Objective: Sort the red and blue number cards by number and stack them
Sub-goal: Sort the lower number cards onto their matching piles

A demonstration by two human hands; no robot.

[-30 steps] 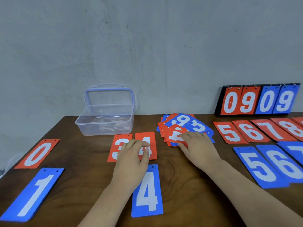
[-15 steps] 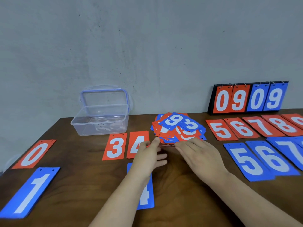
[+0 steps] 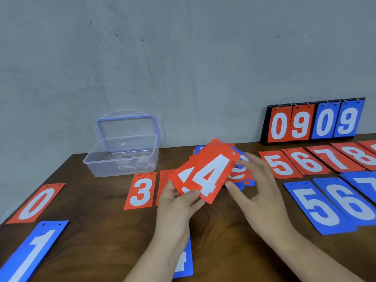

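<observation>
Red 4 cards (image 3: 207, 174), two fanned, are pinched at a lower corner by the left hand (image 3: 179, 208), raised over the bench (image 3: 97, 210) before the mixed pile (image 3: 243, 176); the right hand (image 3: 258, 192) hovers beside them, fingers loosely spread, holding nothing. Gripped so near one corner, the under card could slide free and land astray.

A single wide-angle camera on the person's head faces forward and down; the table (image 3: 223, 231) fills the lower half, the grey wall (image 3: 183, 68) the upper. It sits close — the left hand (image 3: 179, 202), holding red 4 cards (image 3: 205, 171), and the right hand (image 3: 262, 190) loom large at centre.
</observation>
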